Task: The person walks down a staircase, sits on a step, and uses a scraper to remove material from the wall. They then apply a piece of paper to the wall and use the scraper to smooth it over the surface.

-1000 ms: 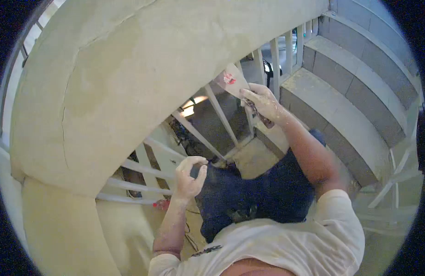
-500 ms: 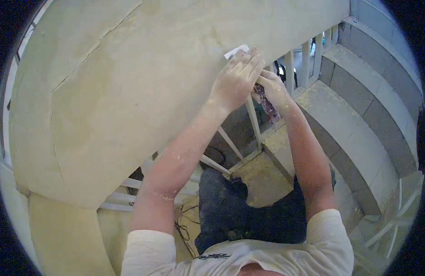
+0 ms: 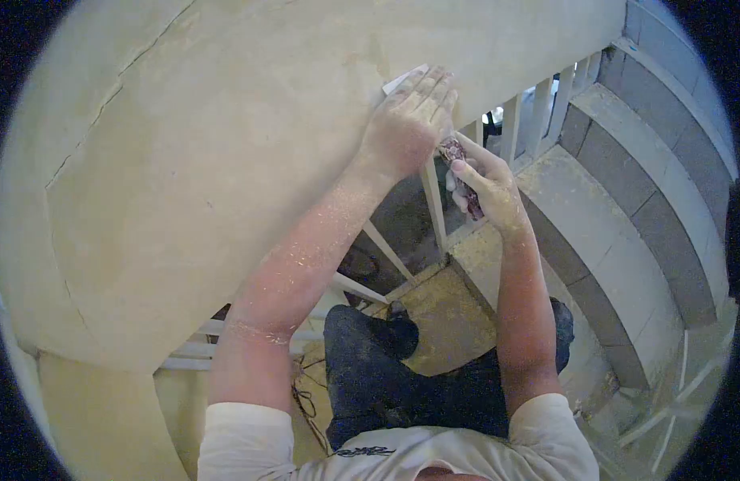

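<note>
My left hand (image 3: 410,116) lies against the curved plastered wall (image 3: 250,160), fingers stretched out together and dusted pale. From under its fingertips sticks the straight edge of a flat white piece (image 3: 396,82); most of that piece is hidden. Just below and to the right, my right hand (image 3: 492,186) is closed around a dark red, mottled handle (image 3: 473,210), its thumb lying along it. The handle's upper end reaches the heel of my left hand. Whether it joins the white piece cannot be seen.
Curved stairs (image 3: 610,216) with grey risers and dusty treads climb on the right. White railing bars (image 3: 432,200) stand below the wall's edge. A dark cable (image 3: 306,401) lies at lower left. A long crack (image 3: 105,104) runs down the wall.
My right hand has slid down the handle, with its thumb now along it. My left hand and the white piece are slightly higher in view; the whole view has also shifted a little.
</note>
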`<act>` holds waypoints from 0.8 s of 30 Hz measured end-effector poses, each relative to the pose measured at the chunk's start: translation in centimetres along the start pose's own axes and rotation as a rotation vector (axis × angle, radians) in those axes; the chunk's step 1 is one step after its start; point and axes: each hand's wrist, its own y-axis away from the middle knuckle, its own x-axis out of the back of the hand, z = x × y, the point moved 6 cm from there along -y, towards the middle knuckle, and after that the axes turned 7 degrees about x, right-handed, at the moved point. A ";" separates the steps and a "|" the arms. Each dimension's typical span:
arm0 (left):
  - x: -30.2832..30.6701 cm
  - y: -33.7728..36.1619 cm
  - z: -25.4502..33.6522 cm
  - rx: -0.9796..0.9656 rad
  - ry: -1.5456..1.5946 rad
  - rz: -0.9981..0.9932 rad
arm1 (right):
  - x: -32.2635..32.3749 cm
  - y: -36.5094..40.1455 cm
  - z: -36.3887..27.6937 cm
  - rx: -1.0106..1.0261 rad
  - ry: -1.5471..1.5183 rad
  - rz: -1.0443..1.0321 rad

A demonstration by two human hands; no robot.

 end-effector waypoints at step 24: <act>-0.1 0.3 -0.9 0.108 0.086 0.078 | -1.1 1.8 0.0 0.024 -0.166 0.182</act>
